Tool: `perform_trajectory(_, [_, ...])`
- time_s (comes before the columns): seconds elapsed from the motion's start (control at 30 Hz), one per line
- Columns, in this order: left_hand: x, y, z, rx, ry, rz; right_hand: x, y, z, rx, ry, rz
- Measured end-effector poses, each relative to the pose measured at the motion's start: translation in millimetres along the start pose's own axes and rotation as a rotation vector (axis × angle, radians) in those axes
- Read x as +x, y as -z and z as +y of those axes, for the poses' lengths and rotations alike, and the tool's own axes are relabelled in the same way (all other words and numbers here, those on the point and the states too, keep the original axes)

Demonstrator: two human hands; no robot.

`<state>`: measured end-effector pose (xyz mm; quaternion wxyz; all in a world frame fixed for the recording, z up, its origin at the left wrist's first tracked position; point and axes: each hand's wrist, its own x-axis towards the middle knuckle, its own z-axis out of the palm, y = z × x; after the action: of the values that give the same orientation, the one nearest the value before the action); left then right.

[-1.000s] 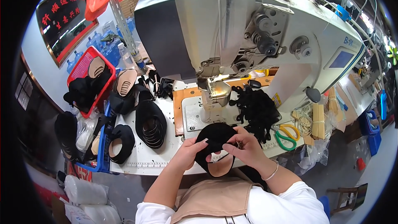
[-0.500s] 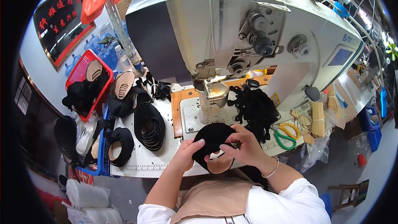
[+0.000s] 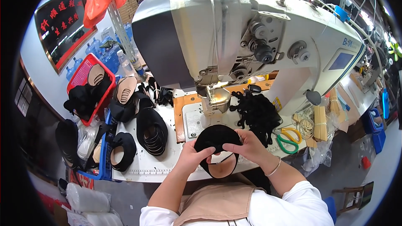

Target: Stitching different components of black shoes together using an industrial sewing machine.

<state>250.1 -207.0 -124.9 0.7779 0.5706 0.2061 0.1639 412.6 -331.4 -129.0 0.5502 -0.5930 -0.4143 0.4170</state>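
Both my hands grip a black shoe upper (image 3: 218, 136) with a tan lining, held just in front of the sewing machine (image 3: 217, 96) post. My left hand (image 3: 193, 155) closes round its left edge, thumb on the black material. From the other side my right hand (image 3: 248, 145) pinches the right edge, its thumb close to the left thumb. An opening shows below the thumbs, and the lining faces up at the near end. Fingers under the piece are mostly hidden. The needle area glows under a lamp above the post.
Right of the post lies a heap of black strips (image 3: 256, 115), with green-and-yellow-handled scissors (image 3: 288, 141) nearer me. More black uppers (image 3: 151, 132) sit on the left of the table. A red basket (image 3: 109, 84) and a blue basket (image 3: 105, 159), both holding shoe parts, stand farther left.
My right hand has shifted from the opening to the upper's right edge. My left thumb has moved inward over the black material, so both thumbs now lie near each other.
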Motion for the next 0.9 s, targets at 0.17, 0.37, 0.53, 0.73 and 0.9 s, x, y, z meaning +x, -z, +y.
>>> perform_trajectory(0.17, [8.4, 1.6, 5.5, -0.023, -0.012, -0.049, 5.2, -1.3, -9.8, 0.245, 0.013, 0.037])
perform_trajectory(0.37, [14.2, -11.4, 23.4, 0.324, -0.131, 0.159, 21.9, 8.5, -19.5, 0.289, -0.008, 0.004])
perform_trajectory(0.53, [27.9, -1.9, 38.9, -0.103, 0.065, 0.009, 29.4, 10.0, -51.2, 0.470, -0.184, -0.043])
perform_trajectory(0.73, [21.5, -12.3, 65.2, -0.151, 0.079, -0.034, 26.8, 7.4, -84.3, 0.411, -0.229, 0.020])
perform_trajectory(0.9, [54.9, -0.5, 70.5, -0.143, 0.136, -0.006, 65.6, 22.6, -65.5, 0.322, -0.247, 0.131])
